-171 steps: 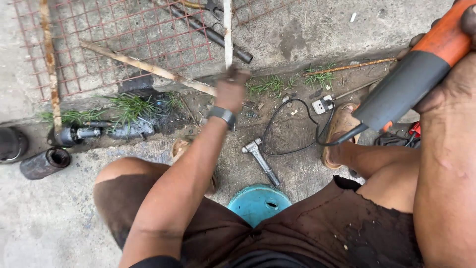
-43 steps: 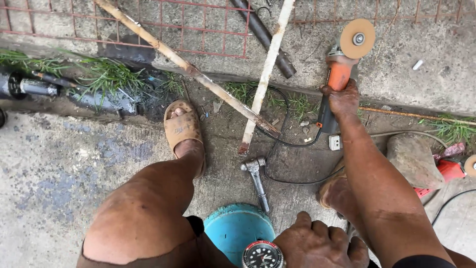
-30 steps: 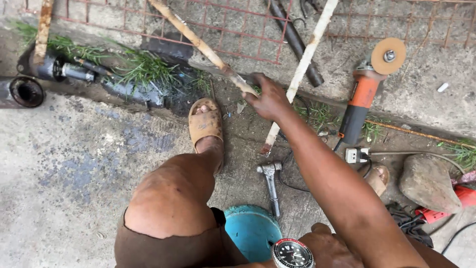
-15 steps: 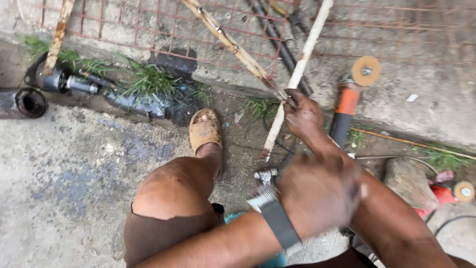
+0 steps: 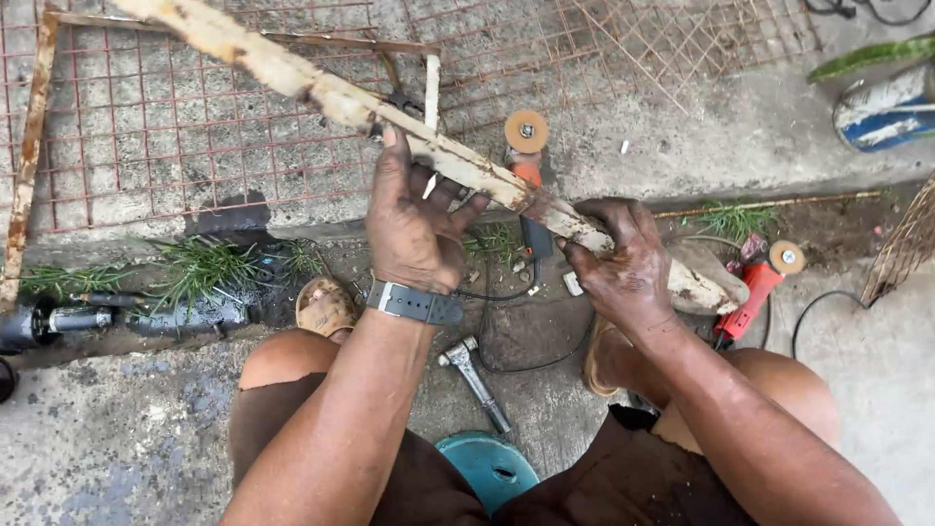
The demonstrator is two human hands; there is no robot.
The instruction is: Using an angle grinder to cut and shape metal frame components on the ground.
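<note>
Rusty angle iron point(image 5: 321, 93) slants above the concrete floor point(image 5: 117, 438), gripped by both hands: left hand point(image 5: 414, 229) wraps its middle, right hand point(image 5: 618, 263) clamps nearer the lower end. Holding it well probably means keeping both grips firm, clear of the orange angle grinder point(image 5: 526, 146) behind.

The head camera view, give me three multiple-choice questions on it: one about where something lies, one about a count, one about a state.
1. Where does the hammer lie?
A. on the ground between the person's knees
B. on the wire mesh
C. in the right hand

2. How many angle grinders lie on the ground?
A. one
B. two
C. four

3. How is the rusty white bar held?
A. lying flat on the ground
B. gripped in both hands
C. in the left hand only

Answers: 1 A, it rests on the concrete above the teal stool. 2 B, an orange grinder and a red grinder. 3 B, the left hand and the right hand both grasp it.
</note>
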